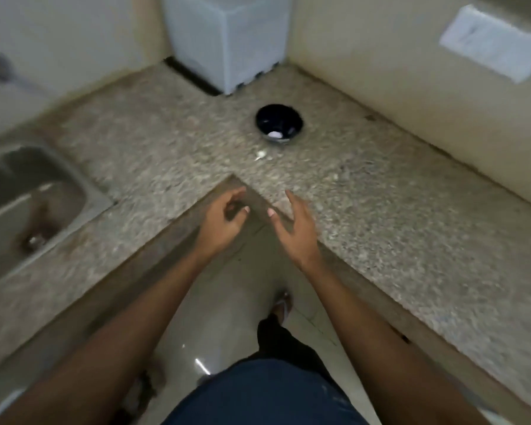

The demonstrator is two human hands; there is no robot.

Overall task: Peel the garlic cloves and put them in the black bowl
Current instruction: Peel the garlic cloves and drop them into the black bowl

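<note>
- Where the two runs of the speckled stone table (178, 142) meet in an inner corner, the black bowl (279, 123) sits on the far part, round, dark and glossy, with a pale rounded garlic clove (275, 135) lying at its near inner wall.
- Just near of the bowl, apart from it, a small white scrap (260, 154), clove or peel, cannot be told through the blur, lies on the grainy grey-brown surface.
- Both hands hang over the table's inner corner edge, well near of the bowl and touching nothing that shows.
- The left hand (224, 220) has its fingers (236, 194) loosely curled, thumb tip close to the forefinger; whether anything is pinched between them cannot be told.
- The right hand (295, 228) is relaxed, its fingers (290, 197) nearly straight and slightly spread, thumb held out toward the left hand.
- A dull metal sink (34, 197) with rounded corners is set into the table at the left.
- A pale, boxy, translucent container (227, 41) stands in the far corner against the cream walls, behind the bowl.
- A white paper sheet (491, 47) is on the right wall.
- Nothing lies between the hands and the bowl except bare stone and the scrap.
- Below, a shiny tiled floor (221, 302) shows, with the person's dark blue clothing (267, 394) at the near edge.
</note>
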